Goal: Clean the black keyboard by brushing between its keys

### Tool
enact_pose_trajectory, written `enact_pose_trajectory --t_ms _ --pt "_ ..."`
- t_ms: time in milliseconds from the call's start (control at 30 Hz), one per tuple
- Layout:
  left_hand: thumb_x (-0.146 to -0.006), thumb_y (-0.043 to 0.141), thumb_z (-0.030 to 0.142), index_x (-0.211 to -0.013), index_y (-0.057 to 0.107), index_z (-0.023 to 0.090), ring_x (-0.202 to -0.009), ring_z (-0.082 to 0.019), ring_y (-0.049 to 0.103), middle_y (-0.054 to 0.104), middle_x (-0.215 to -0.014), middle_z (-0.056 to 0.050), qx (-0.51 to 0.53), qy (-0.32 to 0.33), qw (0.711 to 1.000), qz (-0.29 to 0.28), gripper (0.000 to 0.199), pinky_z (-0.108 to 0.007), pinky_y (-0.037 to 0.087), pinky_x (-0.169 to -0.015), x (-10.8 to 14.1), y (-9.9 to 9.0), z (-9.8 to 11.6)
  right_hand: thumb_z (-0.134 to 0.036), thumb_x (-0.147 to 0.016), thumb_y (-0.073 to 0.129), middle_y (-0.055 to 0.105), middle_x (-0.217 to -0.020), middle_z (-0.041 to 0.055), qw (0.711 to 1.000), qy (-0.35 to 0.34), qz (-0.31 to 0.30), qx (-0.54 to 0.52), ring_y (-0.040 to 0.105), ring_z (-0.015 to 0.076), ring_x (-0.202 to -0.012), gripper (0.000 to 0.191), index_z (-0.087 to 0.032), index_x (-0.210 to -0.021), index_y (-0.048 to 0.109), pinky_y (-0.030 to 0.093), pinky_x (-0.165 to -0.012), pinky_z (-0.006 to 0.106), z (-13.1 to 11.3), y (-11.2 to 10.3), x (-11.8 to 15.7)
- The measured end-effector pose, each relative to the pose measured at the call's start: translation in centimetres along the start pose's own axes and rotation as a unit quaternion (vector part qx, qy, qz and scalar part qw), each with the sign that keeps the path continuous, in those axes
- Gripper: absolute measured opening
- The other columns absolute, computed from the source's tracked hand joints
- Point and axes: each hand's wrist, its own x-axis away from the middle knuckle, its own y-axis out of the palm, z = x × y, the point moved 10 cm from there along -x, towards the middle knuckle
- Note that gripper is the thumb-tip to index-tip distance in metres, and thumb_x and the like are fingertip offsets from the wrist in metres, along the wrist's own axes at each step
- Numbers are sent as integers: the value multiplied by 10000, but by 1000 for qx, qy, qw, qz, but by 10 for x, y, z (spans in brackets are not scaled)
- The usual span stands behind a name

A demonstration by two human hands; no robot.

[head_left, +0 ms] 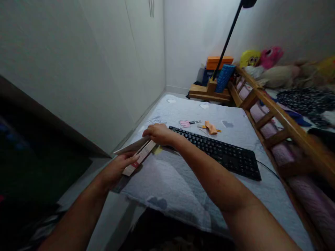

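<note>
My left hand (121,164) pinches the slim box (143,153), toward 8 o'clock from mid-view, with my right hand (160,134) bent over its 1 o'clock end; if the left thumb slackens, the box could slip off the bedding (178,188) toward 8 o'clock. I cannot tell whether my right fingertips, hidden, grip anything, or whether the blurred panel (133,145) at 10 o'clock is attached.

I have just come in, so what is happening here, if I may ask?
A person holds a narrow, light-coloured box in the left hand. The right hand is at its far end; whether those fingers grip it is hard to tell. A black keyboard lies to the right on a patterned cover, with a small orange item beyond it.
</note>
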Motion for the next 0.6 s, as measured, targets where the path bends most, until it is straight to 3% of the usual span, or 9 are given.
enact_pose_trajectory --t_ms 167,267,367,600 --pt "-542 946 533 -1048 769 120 -686 -184 694 785 -880 -85 16 -1 1000 4 676 -261 534 -601 2 1 2 -11 -861 542 727 -1268 128 998 -57 -15 -20 656 234 -1141 470 -163 -1261 737 475 -914 291 -3 7 -3" --pt "-526 950 498 -999 767 117 -684 -197 695 785 -876 -95 21 -13 1000 7 634 -282 541 -614 1 4 2 16 -832 575 779 -1124 104 998 -63 -20 -22 686 193 -1017 406 -146 -1140 785 458 -816 240 1 11 -7" --pt "-526 942 469 -953 753 118 -652 -191 680 775 -832 -86 16 -20 1000 15 584 -284 525 -595 -1 5 1 19 -825 587 800 -1004 77 998 -60 -22 -25 688 169 -916 356 -150 -1044 811 434 -747 224 8 14 -10" --pt "-519 901 546 -880 691 141 -621 -189 647 731 -749 -47 -69 1 997 44 581 -297 483 -584 -3 2 1 30 -820 601 805 -936 70 997 -62 -14 -39 684 160 -865 336 -148 -992 828 414 -725 223 14 17 -8"
